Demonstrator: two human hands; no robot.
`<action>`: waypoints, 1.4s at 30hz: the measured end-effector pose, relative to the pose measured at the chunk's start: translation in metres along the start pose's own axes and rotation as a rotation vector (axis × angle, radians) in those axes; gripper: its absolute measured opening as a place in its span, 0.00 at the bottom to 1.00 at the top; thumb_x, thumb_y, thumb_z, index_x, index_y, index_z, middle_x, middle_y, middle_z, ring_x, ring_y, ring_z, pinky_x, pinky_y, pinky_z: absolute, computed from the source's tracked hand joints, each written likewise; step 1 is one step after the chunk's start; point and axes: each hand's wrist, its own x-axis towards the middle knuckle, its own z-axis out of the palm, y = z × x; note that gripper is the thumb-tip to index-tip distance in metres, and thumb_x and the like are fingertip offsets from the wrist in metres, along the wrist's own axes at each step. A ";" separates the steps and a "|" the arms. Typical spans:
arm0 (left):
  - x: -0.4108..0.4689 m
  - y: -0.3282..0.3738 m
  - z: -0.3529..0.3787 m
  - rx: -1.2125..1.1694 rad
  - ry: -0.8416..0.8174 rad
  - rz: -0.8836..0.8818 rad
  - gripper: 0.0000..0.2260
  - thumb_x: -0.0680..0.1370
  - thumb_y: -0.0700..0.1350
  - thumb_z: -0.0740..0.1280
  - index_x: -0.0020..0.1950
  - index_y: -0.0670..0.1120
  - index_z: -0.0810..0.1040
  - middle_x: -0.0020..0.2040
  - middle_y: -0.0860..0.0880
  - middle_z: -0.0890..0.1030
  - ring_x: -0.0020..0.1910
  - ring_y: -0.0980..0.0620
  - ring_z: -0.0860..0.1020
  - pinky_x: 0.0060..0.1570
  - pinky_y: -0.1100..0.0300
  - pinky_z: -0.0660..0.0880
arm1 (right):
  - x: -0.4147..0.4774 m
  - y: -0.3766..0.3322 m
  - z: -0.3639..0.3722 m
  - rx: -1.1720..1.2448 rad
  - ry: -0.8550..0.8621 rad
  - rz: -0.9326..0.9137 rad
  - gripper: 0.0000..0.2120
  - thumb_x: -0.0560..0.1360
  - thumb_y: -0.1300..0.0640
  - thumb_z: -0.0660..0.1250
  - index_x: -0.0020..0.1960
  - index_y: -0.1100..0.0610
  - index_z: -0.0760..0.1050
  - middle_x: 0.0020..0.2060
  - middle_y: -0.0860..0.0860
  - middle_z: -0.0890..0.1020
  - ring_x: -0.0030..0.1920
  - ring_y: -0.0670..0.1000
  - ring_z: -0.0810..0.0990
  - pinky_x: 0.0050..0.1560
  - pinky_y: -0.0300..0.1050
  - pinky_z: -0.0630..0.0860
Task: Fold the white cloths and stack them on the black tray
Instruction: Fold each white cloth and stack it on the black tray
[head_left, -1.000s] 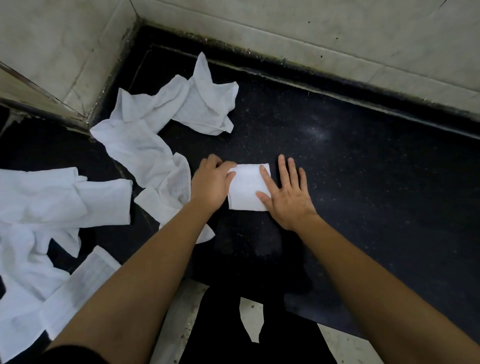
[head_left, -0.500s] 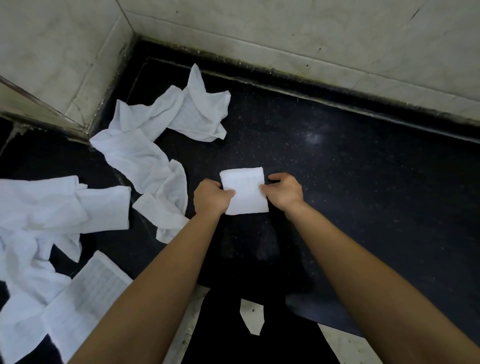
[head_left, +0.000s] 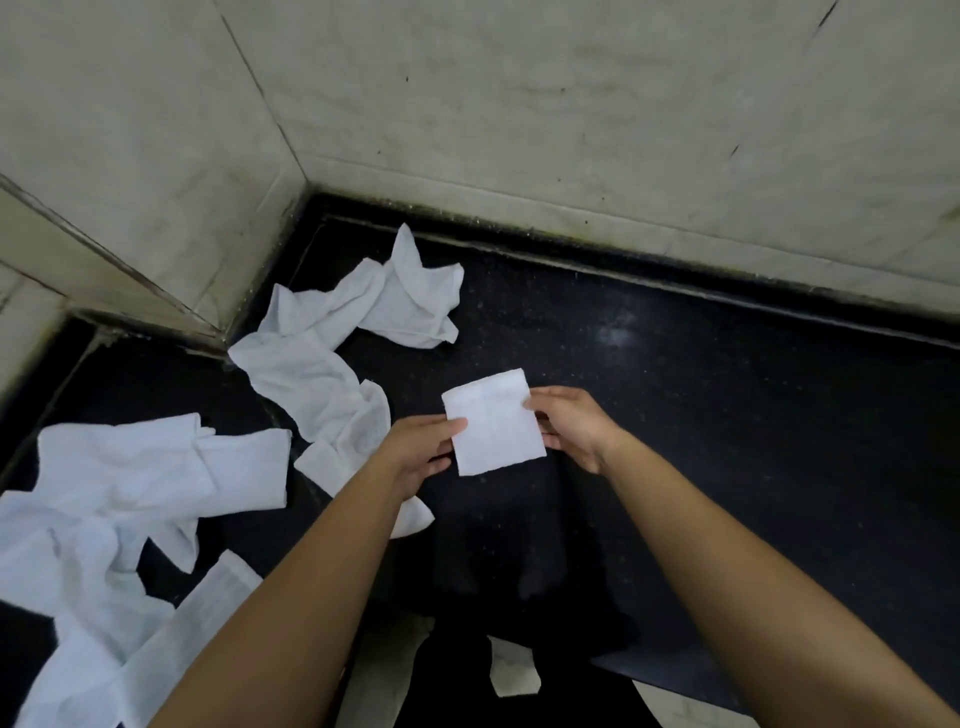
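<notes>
A small folded white cloth (head_left: 492, 422) is held up above the black surface (head_left: 727, 415), tilted slightly. My left hand (head_left: 421, 453) pinches its left edge and my right hand (head_left: 569, 427) pinches its right edge. Several unfolded white cloths lie crumpled to the left: one pile near the back corner (head_left: 410, 299), one strip running toward my left arm (head_left: 322, 400), and a larger heap at the far left (head_left: 119, 499). I cannot make out a separate tray edge on the black surface.
Pale tiled walls (head_left: 571, 130) close off the back and left, meeting in a corner. A lower black ledge (head_left: 130, 374) at the left carries the larger heap. The near edge of the surface falls off to a pale floor (head_left: 514, 675) below.
The folded cloth lay flat under both hands a second ago. Both hands then gripped its sides and lifted it off the surface; the view has tilted up toward the wall.
</notes>
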 end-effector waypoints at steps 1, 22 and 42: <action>-0.004 0.003 0.000 0.015 -0.008 0.017 0.16 0.75 0.47 0.74 0.60 0.45 0.79 0.58 0.48 0.83 0.59 0.49 0.79 0.56 0.53 0.76 | -0.006 -0.005 0.002 0.003 -0.015 -0.016 0.10 0.81 0.60 0.62 0.60 0.58 0.78 0.52 0.54 0.86 0.52 0.53 0.85 0.49 0.46 0.81; -0.075 0.020 0.087 0.071 -0.685 0.013 0.29 0.79 0.63 0.62 0.72 0.45 0.70 0.63 0.44 0.81 0.62 0.42 0.79 0.67 0.40 0.70 | -0.156 0.055 -0.084 0.411 0.196 -0.033 0.25 0.80 0.45 0.51 0.69 0.58 0.72 0.51 0.58 0.85 0.49 0.58 0.84 0.52 0.54 0.79; -0.275 -0.132 0.413 0.434 -0.922 0.136 0.18 0.81 0.56 0.59 0.63 0.45 0.75 0.63 0.41 0.81 0.59 0.40 0.81 0.56 0.43 0.75 | -0.433 0.249 -0.341 0.465 0.339 -0.412 0.21 0.75 0.63 0.60 0.65 0.50 0.78 0.56 0.57 0.84 0.54 0.60 0.84 0.53 0.54 0.81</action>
